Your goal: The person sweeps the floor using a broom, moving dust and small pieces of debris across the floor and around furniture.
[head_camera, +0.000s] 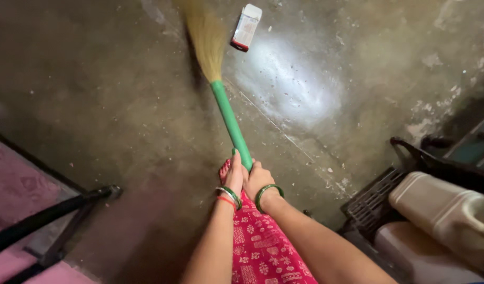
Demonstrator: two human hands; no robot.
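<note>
Both hands grip one broom (229,113) at the near end of its green handle (232,123). The left hand (234,176) closes around the handle from the left side, fingers wrapped and pointing up the shaft. The right hand (259,179) closes around the same end from the right side, touching the left hand. Each wrist carries bangles (268,190): green and red on the left, green on the right.

The handle runs from the hands up and to the left across the view. The straw head (206,39) is at the far end, blurred, and lies on or just above the floor (110,105); contact cannot be confirmed.

The floor is bare concrete, stained and speckled with small debris. A bright patch of light (292,79) falls to the right of the handle. A small white and red carton (246,26) lies on the floor just right of the straw head, apart from it.

Red patterned cloth (260,250) shows between the forearms below the hands.

At lower left, black metal legs (58,215) stand beside pink cloth (13,189). At lower right, a cream plastic canister (444,210) lies on a black crate (376,197), well apart from the broom.
</note>
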